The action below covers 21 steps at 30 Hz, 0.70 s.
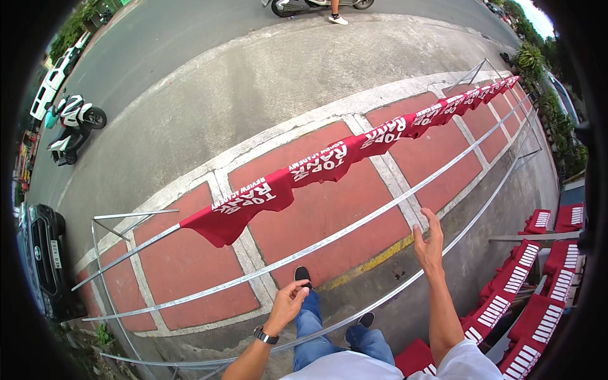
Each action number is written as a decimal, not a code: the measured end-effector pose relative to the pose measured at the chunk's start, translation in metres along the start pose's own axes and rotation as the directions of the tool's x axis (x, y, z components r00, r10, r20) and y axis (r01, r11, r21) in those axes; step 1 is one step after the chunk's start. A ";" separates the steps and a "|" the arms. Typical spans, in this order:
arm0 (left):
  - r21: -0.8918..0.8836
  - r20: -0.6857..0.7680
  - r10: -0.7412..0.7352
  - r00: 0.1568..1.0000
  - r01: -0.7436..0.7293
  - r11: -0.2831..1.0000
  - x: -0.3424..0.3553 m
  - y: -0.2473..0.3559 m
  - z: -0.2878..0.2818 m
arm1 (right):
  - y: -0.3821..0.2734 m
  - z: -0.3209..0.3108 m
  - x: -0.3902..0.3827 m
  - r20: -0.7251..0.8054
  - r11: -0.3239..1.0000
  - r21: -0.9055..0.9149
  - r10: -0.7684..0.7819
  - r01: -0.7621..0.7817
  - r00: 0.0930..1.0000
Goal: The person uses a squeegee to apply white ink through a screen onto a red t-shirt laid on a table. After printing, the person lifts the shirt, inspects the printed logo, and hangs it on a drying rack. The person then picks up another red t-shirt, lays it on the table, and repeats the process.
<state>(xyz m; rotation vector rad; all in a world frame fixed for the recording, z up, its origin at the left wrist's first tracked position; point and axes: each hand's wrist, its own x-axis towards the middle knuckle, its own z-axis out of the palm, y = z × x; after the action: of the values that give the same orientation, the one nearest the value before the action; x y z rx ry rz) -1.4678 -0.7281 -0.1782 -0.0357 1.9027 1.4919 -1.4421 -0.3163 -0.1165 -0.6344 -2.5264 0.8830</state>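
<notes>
My left hand [288,304] is raised over my leg, between the middle and nearest rails in view, its fingers curled into a loose pinch; anything between the fingertips is too small to make out. My right hand [429,244] reaches forward between the middle rail [335,237] and the nearest rail [472,226], fingers bent and apart, empty. Red fabric pieces with white print [234,225] hang in a long row on the far metal rail [142,247], beyond both hands.
More red pieces with striped white patches [497,310] lie on racks at lower right. Painted paving [405,171] runs under the rails. A dark car [44,266] and white scooter [73,126] stand left; a person's leg [335,12] is by another scooter [297,5]. Plants [532,63] line the right.
</notes>
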 end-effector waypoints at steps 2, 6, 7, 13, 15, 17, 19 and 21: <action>0.192 0.198 0.086 0.977 -0.125 0.973 -0.019 0.021 0.053 | 0.041 -0.070 -0.072 -0.099 0.949 0.041 0.316 -0.314 0.944; 0.358 0.574 0.233 0.785 -0.497 0.791 -0.017 0.074 0.143 | 0.136 -0.168 -0.212 -0.212 0.863 -0.029 0.488 -0.505 0.846; 0.404 0.590 0.345 0.730 -0.636 0.657 -0.010 0.093 0.162 | 0.158 -0.184 -0.240 -0.219 0.850 -0.042 0.505 -0.525 0.835; 0.551 0.441 0.460 0.771 -0.637 0.539 -0.025 0.194 0.274 | 0.244 -0.251 -0.345 -0.159 0.660 0.120 0.750 -0.742 0.642; 0.514 0.368 0.461 0.807 -0.590 0.623 -0.029 0.210 0.326 | 0.257 -0.273 -0.348 -0.104 0.616 0.161 0.788 -0.771 0.607; 0.507 0.360 0.439 0.823 -0.568 0.648 -0.036 0.209 0.375 | 0.266 -0.299 -0.348 -0.025 0.565 0.225 0.818 -0.794 0.575; 0.539 0.370 0.402 0.838 -0.546 0.641 -0.034 0.209 0.416 | 0.283 -0.328 -0.332 -0.007 0.607 0.261 0.779 -0.751 0.627; 0.521 0.456 0.382 0.804 -0.589 0.618 -0.033 0.210 0.449 | 0.304 -0.357 -0.316 -0.001 0.588 0.309 0.786 -0.748 0.618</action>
<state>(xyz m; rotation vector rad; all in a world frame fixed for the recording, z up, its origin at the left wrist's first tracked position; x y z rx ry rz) -1.3061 -0.2851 -0.0214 1.0701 2.1510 0.9683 -0.9200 -0.1000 -0.1220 -1.6976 -1.8740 1.3791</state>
